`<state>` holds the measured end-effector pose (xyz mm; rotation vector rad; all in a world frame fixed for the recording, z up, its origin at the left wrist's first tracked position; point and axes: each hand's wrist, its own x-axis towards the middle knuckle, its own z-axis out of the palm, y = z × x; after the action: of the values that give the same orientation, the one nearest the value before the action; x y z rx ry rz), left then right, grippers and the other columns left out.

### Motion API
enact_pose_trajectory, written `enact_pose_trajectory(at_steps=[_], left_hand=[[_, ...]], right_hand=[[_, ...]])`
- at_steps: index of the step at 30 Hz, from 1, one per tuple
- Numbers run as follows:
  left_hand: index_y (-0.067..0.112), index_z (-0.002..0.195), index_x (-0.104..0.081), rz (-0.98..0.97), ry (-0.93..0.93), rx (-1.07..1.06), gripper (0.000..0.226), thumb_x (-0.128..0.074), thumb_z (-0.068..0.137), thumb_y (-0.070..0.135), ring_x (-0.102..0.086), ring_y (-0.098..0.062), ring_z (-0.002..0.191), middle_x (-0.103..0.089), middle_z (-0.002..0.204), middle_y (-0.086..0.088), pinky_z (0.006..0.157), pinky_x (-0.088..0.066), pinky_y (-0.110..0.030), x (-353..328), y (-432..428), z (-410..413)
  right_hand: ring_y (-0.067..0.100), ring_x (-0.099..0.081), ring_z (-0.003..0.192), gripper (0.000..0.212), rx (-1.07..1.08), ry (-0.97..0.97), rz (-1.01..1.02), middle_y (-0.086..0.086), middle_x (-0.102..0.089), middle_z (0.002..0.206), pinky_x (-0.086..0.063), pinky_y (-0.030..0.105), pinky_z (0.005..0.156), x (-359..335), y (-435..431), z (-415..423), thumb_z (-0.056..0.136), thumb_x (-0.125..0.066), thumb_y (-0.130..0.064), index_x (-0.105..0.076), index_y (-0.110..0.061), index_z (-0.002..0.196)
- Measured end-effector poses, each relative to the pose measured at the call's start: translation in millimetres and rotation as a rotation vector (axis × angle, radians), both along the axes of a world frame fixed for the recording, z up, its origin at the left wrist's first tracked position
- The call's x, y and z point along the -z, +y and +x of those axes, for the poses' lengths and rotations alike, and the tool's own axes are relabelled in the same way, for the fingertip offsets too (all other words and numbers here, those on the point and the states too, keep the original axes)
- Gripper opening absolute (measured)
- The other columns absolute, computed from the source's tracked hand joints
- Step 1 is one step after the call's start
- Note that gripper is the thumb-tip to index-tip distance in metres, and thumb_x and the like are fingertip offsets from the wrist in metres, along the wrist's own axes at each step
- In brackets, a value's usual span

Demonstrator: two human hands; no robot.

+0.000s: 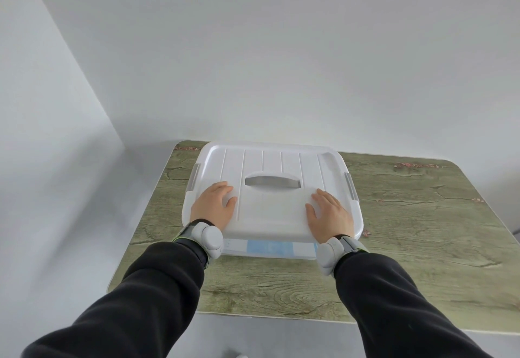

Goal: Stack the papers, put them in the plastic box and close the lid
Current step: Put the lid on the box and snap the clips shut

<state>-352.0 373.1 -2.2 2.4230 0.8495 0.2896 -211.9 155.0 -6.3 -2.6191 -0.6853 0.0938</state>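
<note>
Two bare hands, left hand (215, 206) and right hand (329, 214), with nothing worn on the fingers. Just behind each hand, a wrist device: on the left wrist (208, 238) a rounded pale grey housing strapped on a dark band with a thin green edge; on the right wrist (333, 251) a matching pale grey housing with a grey clasp and the same green trim. Behind the devices, long black sleeves, left sleeve (140, 298) and right sleeve (394, 301), of soft, matt, loosely creased fabric.
</note>
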Motion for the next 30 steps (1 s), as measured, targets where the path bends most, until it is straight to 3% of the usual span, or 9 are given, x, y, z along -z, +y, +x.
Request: enact_pose_trajectory(at_steps=[22, 30], left_hand=[[0.016, 0.124, -0.057, 0.038, 0.0, -0.015, 0.038, -0.043, 0.093, 0.031, -0.044, -0.015, 0.131, -0.049, 0.142, 0.004, 0.105, -0.035, -0.029, -1, 131, 167], [0.018, 0.121, -0.058, 0.093, -0.005, -0.013, 0.037, -0.041, 0.092, 0.034, -0.049, -0.015, 0.123, -0.05, 0.135, 0.007, 0.098, -0.04, -0.032, 0, 134, 173]], right_hand=[[0.011, -0.036, 0.137, 0.041, 0.057, -0.021, 0.031, -0.006, -0.046, 0.145, -0.035, 0.032, 0.107, 5, 138, 158, 0.091, -0.042, -0.037, -0.055, -0.019, 0.126], [0.011, -0.037, 0.136, 0.042, 0.066, -0.049, 0.035, -0.006, -0.046, 0.144, -0.036, 0.033, 0.106, 2, 143, 162, 0.091, -0.043, -0.038, -0.055, -0.019, 0.125]])
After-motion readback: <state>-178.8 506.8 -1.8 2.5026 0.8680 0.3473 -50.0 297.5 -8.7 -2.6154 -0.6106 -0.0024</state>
